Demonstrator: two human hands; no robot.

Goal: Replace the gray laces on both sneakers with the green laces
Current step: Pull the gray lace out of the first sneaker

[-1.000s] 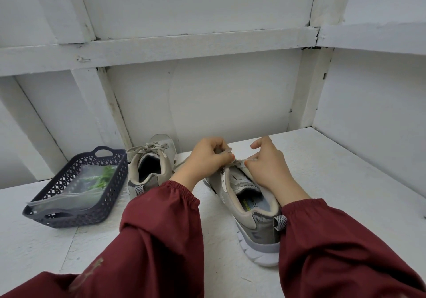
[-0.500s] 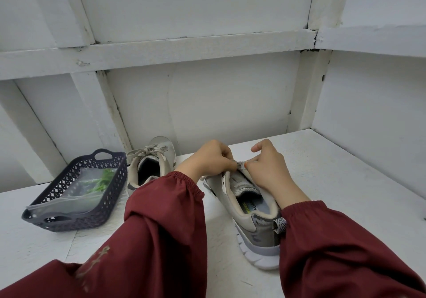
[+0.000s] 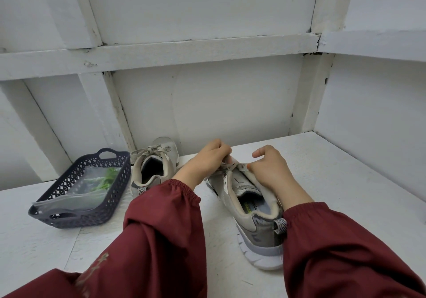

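1. Head view: we see our left hand [image 3: 205,159] with the fingers curled tight, pinching the gray lace [image 3: 231,165] above the tongue of the near sneaker [image 3: 255,226].
2. Our right hand [image 3: 269,171] pinches the same lace from the other side, by the eyelets; its forefinger is lifted and bent.
3. The second sneaker [image 3: 152,171] stands further left, its own lace tied in a bow.
4. The green laces [image 3: 106,178] lie in a clear bag inside the dark basket [image 3: 69,216], left of both sneakers.
5. Everything rests on a white painted table [image 3: 345,182]; white board walls [image 3: 207,104] with beams close it behind and at the right.
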